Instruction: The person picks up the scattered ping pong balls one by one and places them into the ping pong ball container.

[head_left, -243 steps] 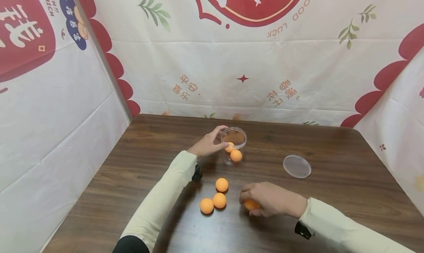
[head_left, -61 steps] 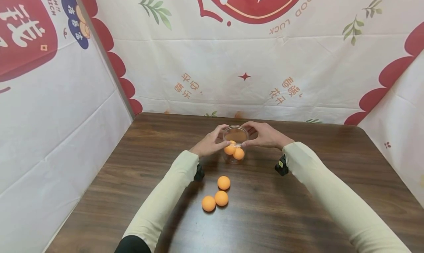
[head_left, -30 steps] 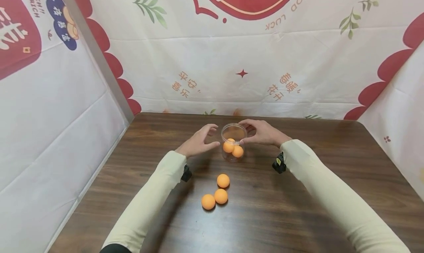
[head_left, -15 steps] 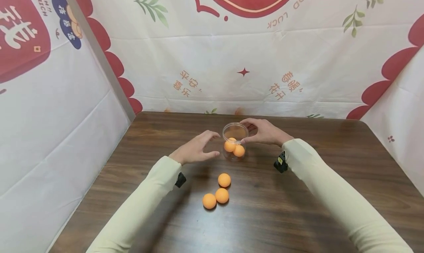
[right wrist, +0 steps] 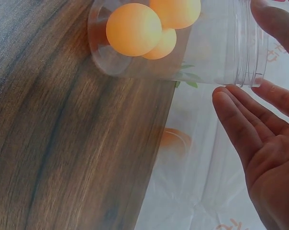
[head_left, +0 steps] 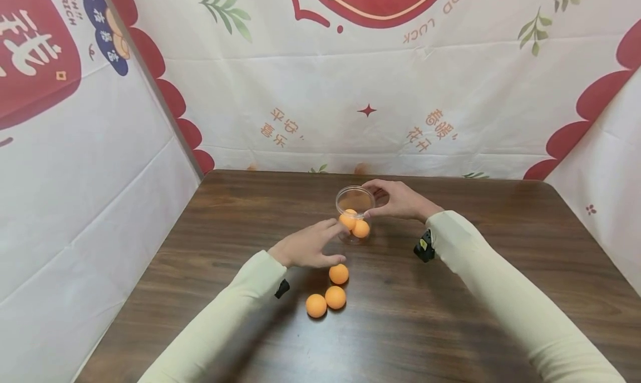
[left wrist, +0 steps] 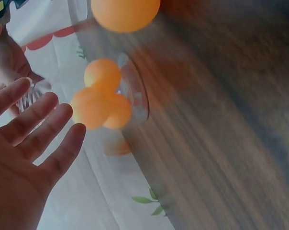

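Observation:
A transparent plastic jar stands upright near the back of the table, its threaded mouth uncovered. Three orange ping-pong balls show inside it in the wrist views. My right hand holds the jar by its rim from the right, thumb on the near side. My left hand hovers left of and in front of the jar, fingers extended and holding nothing. Its thumb is just above the nearest of three loose ping-pong balls. Another loose ball touches a third ball nearer me.
The brown wooden table has white printed cloth hanging behind it and at both sides. A black wrist device sits under my right wrist. The round lid seen earlier is not visible now; my right forearm covers that area.
My right hand went from a ball on the table to the jar's rim. My left hand let go of the jar, drew left, then came down toward the loose balls. The lid went out of sight.

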Demonstrator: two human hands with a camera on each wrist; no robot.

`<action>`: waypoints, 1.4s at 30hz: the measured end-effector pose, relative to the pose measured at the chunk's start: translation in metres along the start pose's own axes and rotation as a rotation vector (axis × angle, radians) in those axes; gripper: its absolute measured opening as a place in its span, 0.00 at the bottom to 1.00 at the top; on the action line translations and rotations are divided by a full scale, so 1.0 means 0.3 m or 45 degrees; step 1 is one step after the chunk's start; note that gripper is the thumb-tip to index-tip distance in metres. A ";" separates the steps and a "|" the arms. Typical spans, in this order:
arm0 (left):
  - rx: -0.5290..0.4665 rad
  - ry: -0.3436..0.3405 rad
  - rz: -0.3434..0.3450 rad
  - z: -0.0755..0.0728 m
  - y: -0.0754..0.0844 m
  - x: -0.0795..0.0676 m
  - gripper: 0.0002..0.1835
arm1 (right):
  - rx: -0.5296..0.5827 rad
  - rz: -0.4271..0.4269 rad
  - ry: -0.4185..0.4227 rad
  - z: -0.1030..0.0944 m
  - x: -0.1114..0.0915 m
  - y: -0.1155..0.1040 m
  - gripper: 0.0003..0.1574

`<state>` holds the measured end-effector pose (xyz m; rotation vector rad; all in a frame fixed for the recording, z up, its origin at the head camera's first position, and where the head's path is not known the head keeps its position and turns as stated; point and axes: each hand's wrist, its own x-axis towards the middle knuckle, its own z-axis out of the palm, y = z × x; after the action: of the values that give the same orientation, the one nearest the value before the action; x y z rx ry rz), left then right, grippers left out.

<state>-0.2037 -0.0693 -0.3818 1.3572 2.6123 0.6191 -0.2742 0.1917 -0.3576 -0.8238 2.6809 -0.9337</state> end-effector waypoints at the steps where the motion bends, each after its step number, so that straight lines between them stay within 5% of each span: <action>1: 0.007 -0.010 0.005 0.007 0.003 0.002 0.23 | -0.001 0.001 0.000 0.000 0.000 -0.001 0.44; 16: 0.144 -0.178 0.020 0.094 0.016 0.018 0.20 | 0.003 0.000 0.011 -0.001 -0.007 -0.013 0.43; 27: 0.136 -0.282 -0.013 0.108 0.015 0.015 0.14 | 0.020 0.001 0.013 0.008 -0.013 -0.021 0.42; 42: 0.105 -0.316 -0.008 0.110 0.015 0.025 0.07 | 0.014 0.001 0.015 0.008 -0.017 -0.021 0.43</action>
<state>-0.1948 -0.0512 -0.4093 1.3516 2.4651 0.3206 -0.2663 0.1893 -0.3555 -0.8175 2.6838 -0.9554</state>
